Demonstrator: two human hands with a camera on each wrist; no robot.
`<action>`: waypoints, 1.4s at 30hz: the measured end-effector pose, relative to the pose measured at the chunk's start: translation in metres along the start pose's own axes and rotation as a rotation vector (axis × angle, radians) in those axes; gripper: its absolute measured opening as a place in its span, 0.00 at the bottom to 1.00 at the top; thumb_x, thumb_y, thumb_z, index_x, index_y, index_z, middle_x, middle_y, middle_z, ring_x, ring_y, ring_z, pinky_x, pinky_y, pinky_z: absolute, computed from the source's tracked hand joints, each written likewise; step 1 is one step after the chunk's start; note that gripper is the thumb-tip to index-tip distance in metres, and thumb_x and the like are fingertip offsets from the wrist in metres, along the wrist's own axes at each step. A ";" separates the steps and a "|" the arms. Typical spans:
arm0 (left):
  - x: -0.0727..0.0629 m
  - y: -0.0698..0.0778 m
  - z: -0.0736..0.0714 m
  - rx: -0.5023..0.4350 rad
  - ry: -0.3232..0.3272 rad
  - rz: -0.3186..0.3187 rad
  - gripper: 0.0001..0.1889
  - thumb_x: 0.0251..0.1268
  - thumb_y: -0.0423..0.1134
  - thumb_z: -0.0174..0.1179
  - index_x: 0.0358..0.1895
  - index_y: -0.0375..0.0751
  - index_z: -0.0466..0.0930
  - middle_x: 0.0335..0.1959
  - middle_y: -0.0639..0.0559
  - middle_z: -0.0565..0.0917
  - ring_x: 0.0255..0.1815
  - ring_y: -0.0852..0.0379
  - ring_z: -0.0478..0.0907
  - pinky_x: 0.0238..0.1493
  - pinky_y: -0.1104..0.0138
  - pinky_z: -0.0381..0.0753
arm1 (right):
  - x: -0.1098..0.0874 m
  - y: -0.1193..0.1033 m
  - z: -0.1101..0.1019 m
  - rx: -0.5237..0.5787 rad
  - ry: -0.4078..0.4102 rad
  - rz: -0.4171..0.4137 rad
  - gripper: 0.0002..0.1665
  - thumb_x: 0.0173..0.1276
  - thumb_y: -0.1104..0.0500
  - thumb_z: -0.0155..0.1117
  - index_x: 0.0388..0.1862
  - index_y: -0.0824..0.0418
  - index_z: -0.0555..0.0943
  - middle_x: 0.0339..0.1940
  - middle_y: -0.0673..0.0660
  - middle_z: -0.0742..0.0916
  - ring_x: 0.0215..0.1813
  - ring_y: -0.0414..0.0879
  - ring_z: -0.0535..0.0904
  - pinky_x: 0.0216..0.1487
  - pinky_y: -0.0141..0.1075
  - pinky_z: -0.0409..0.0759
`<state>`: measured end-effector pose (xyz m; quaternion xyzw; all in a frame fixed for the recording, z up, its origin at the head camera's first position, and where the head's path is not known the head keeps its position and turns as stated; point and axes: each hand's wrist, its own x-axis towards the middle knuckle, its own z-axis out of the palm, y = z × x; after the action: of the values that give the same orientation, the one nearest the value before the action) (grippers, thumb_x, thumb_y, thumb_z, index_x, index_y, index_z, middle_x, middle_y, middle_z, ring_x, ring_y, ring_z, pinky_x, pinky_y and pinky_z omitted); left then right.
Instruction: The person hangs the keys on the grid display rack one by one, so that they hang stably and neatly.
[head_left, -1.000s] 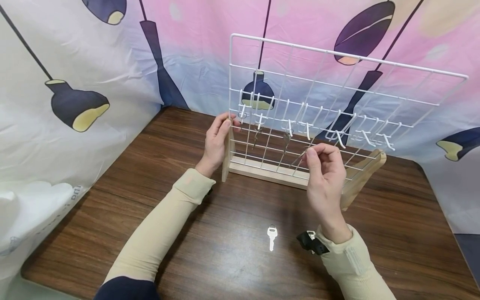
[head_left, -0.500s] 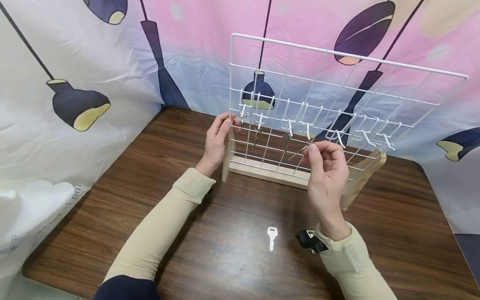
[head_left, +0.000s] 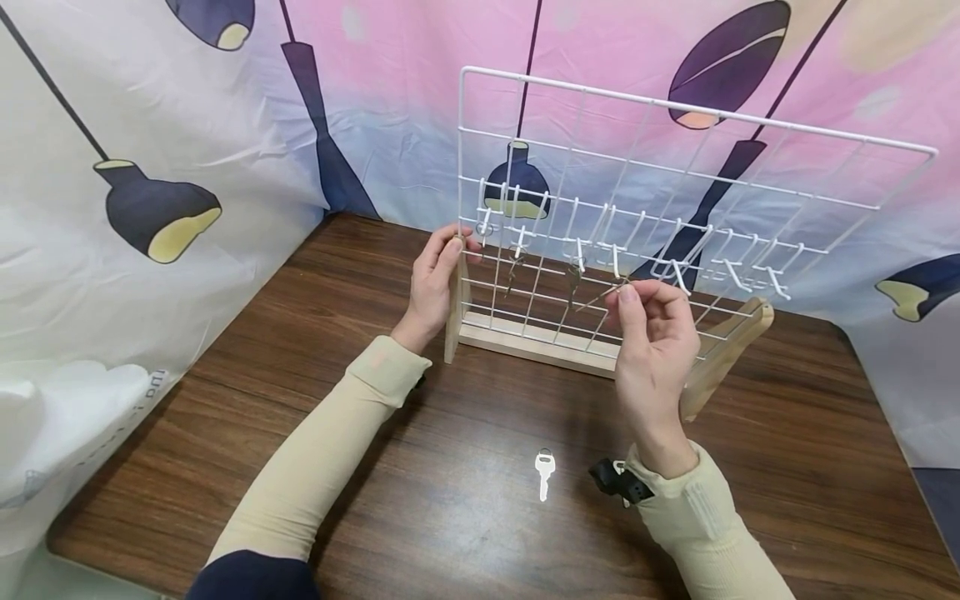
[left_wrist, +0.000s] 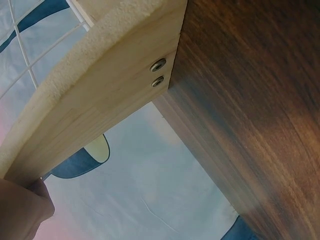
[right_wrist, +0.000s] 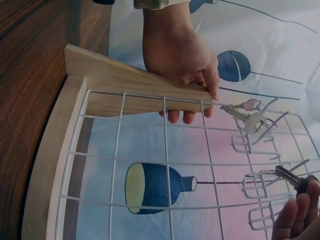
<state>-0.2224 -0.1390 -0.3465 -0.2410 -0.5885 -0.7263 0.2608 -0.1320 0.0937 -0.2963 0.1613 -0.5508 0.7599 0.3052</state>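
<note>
My left hand (head_left: 431, 287) grips the top of the left wooden upright (head_left: 453, 321) of a white wire grid rack (head_left: 697, 110); the right wrist view shows fingers wrapped over that wood. With thumb and fingertips, my right hand (head_left: 654, 354) pinches a key (right_wrist: 290, 176), held slanting just below a white hook (head_left: 617, 262). Whether its ring touches the hook is hidden by the fingers. Other keys (head_left: 573, 287) hang by rings from the hooks on the left. One loose key (head_left: 544, 475) with a small ring lies on the table in front.
More white hooks (head_left: 733, 275) line the grid to the right. The right wooden upright (head_left: 727, 358) stands behind my right hand. The rack rests on a dark wood table (head_left: 420, 517). A patterned cloth (head_left: 390, 108) hangs behind. White plastic (head_left: 67, 408) sits at the left edge.
My right hand has moved slightly up and to the right, and the key in it now slants flatter, nearer the hook. The left hand and the loose key stay put.
</note>
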 end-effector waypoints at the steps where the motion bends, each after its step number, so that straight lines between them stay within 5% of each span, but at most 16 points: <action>1: 0.000 0.000 0.000 -0.001 0.002 -0.002 0.17 0.76 0.32 0.42 0.54 0.15 0.65 0.40 0.53 0.80 0.42 0.53 0.79 0.50 0.52 0.79 | 0.000 0.000 0.000 0.002 0.003 0.002 0.03 0.68 0.69 0.61 0.40 0.68 0.77 0.29 0.58 0.84 0.31 0.45 0.79 0.35 0.30 0.80; 12: 0.000 0.001 0.001 -0.004 0.019 -0.017 0.12 0.76 0.32 0.43 0.52 0.30 0.74 0.39 0.52 0.81 0.40 0.51 0.80 0.49 0.59 0.80 | 0.001 0.002 0.002 -0.004 0.035 0.043 0.03 0.69 0.67 0.61 0.39 0.66 0.77 0.29 0.58 0.85 0.30 0.45 0.78 0.34 0.31 0.79; 19: 0.000 0.000 0.001 -0.001 0.018 -0.018 0.15 0.76 0.32 0.43 0.53 0.19 0.68 0.39 0.53 0.81 0.39 0.51 0.79 0.49 0.60 0.80 | 0.001 0.002 0.003 0.048 0.042 0.100 0.02 0.69 0.67 0.61 0.39 0.65 0.77 0.29 0.57 0.85 0.31 0.44 0.78 0.34 0.30 0.79; 26: -0.001 0.002 0.002 -0.005 0.019 -0.016 0.14 0.76 0.32 0.42 0.52 0.23 0.71 0.39 0.53 0.81 0.40 0.53 0.80 0.49 0.60 0.80 | 0.002 0.001 0.004 0.080 0.043 0.133 0.02 0.69 0.69 0.61 0.39 0.65 0.77 0.29 0.59 0.84 0.30 0.45 0.78 0.33 0.32 0.78; 33: -0.001 0.002 0.002 -0.004 0.021 -0.014 0.13 0.76 0.32 0.42 0.52 0.24 0.71 0.39 0.53 0.81 0.41 0.35 0.76 0.49 0.60 0.80 | 0.002 0.003 0.001 0.068 0.056 0.144 0.02 0.69 0.68 0.61 0.39 0.65 0.77 0.29 0.58 0.84 0.31 0.46 0.78 0.34 0.31 0.79; 37: -0.001 0.002 0.002 -0.003 0.014 -0.010 0.16 0.76 0.32 0.42 0.54 0.17 0.67 0.40 0.53 0.81 0.42 0.26 0.72 0.49 0.59 0.80 | 0.001 0.002 0.000 0.045 0.059 0.150 0.02 0.69 0.67 0.62 0.38 0.65 0.78 0.29 0.57 0.82 0.32 0.45 0.78 0.35 0.30 0.79; 42: 0.000 0.001 0.001 -0.004 0.011 -0.012 0.17 0.76 0.32 0.42 0.54 0.16 0.66 0.40 0.54 0.81 0.41 0.39 0.77 0.49 0.60 0.80 | -0.002 0.004 -0.003 -0.004 0.022 0.167 0.04 0.69 0.67 0.61 0.38 0.69 0.77 0.26 0.56 0.81 0.29 0.44 0.76 0.34 0.30 0.78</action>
<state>-0.2212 -0.1381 -0.3457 -0.2340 -0.5872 -0.7304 0.2589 -0.1322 0.0952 -0.3013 0.1060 -0.5604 0.7834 0.2469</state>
